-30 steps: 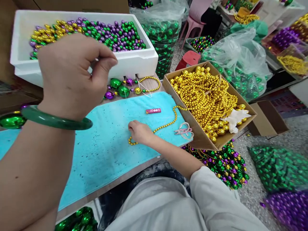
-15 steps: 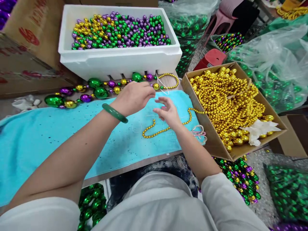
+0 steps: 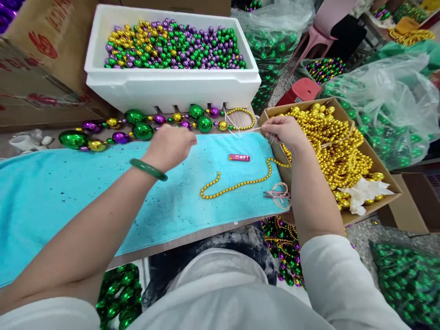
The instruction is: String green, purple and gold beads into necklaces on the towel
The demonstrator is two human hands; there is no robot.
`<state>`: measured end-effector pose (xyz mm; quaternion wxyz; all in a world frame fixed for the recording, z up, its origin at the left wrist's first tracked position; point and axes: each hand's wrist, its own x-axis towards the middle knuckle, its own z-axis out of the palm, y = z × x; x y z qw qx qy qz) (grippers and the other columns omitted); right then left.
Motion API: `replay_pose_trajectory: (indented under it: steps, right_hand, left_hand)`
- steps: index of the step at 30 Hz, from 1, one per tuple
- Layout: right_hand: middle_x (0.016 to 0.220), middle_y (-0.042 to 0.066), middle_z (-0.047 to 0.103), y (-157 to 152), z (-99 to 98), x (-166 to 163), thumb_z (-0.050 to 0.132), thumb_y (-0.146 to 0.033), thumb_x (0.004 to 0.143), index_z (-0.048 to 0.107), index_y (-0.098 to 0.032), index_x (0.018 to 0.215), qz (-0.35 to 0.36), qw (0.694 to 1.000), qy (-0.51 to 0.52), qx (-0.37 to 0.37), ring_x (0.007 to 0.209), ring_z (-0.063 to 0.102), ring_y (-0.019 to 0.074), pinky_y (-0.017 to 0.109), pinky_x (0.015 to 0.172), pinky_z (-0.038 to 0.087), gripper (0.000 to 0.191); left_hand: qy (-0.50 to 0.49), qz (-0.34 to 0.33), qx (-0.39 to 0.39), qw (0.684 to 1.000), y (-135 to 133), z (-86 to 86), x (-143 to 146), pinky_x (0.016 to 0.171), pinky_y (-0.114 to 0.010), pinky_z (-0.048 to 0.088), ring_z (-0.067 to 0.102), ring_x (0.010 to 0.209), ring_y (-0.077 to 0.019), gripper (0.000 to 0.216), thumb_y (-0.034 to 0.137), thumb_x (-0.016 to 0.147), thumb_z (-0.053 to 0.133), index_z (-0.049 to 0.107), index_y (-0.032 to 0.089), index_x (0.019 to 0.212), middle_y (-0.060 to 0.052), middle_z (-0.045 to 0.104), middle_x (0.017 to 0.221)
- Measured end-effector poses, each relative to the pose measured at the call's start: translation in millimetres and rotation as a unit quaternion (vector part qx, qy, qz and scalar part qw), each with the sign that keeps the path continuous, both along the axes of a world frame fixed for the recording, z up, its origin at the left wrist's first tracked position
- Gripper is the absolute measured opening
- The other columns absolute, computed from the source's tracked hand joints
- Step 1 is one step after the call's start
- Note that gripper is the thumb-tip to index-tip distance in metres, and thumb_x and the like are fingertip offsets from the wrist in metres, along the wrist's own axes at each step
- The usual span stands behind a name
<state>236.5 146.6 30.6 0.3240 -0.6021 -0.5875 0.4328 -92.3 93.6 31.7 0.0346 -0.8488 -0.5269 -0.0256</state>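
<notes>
My left hand [image 3: 170, 145], with a green bangle [image 3: 148, 169] on the wrist, hovers fingers-curled over the turquoise towel [image 3: 68, 192], just in front of a strand of big green, purple and gold beads [image 3: 137, 129]. What its fingers hold is hidden. My right hand [image 3: 287, 131] is at the near left edge of the cardboard box of gold beads [image 3: 378, 201], pinching a thin white string [image 3: 249, 130] that leads left to the big-bead strand. A small gold bead strand [image 3: 240, 184] lies on the towel between my hands and runs up into the box.
A small pink stick [image 3: 239, 157] and pink snips [image 3: 279, 192] lie on the towel. A white foam box [image 3: 172, 87] of mixed beads stands behind. Bags of green beads [image 3: 378, 114], a red stool [image 3: 302, 89] and bead piles on the floor crowd the right.
My hands have parted: the right one rose to the box edge with the string, the left one moved left toward the big beads. The pink stick is uncovered again.
</notes>
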Motion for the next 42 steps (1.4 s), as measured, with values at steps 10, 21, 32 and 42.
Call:
replay_pose_trajectory:
  steps: [10, 21, 32, 42]
  right_hand:
    - [0.098, 0.011, 0.071, -21, -39.4, 5, 0.065, -0.018, 0.077, 0.074, -0.012, 0.100, -0.016, 0.944, -0.318, 0.089, 0.090, 0.063, 0.0215, 0.038, 0.088, 0.046, 0.025]
    - [0.086, 0.007, 0.072, -129, -12.2, 52, 0.053, -0.024, 0.082, 0.073, -0.015, 0.087, -0.084, 0.936, -0.332, 0.086, 0.082, 0.063, 0.0196, 0.031, 0.077, 0.045, 0.022]
    - [0.077, 0.008, 0.072, -180, -55.3, 8, 0.054, -0.037, 0.082, 0.072, -0.017, 0.086, -0.089, 0.966, -0.225, 0.095, 0.069, 0.064, 0.0209, 0.032, 0.069, 0.049, 0.027]
    - [0.096, 0.011, 0.074, -201, -108.9, -86, 0.042, -0.031, 0.091, 0.070, -0.021, 0.093, 0.127, 0.939, -0.278, 0.155, 0.088, 0.068, 0.0226, 0.032, 0.080, 0.051, 0.029]
  left_hand:
    - [-0.048, -0.024, -0.034, 0.998, -13, -94.0, 22, 0.094, -0.048, 0.036, 0.063, 0.090, -0.0273, 0.031, 0.025, 0.092, 0.041, 0.071, 0.019, 0.086, -0.013, 0.071, 0.088]
    - [-0.182, 0.064, -0.050, 0.980, -73, -58.5, -6, 0.104, -0.052, 0.037, 0.060, 0.112, -0.0313, 0.030, 0.037, 0.093, 0.045, 0.067, 0.023, 0.107, -0.010, 0.069, 0.114]
    - [-0.788, 0.301, -0.315, 0.434, -129, -39.4, 7, 0.083, -0.033, 0.053, 0.071, 0.086, -0.0192, 0.037, 0.052, 0.086, 0.058, 0.069, 0.017, 0.091, -0.007, 0.072, 0.089]
    - [-0.822, 0.322, -0.247, 0.399, -170, -36.0, -42, 0.074, -0.029, 0.055, 0.071, 0.076, -0.0167, 0.021, 0.028, 0.075, 0.075, 0.069, 0.012, 0.089, -0.006, 0.071, 0.083]
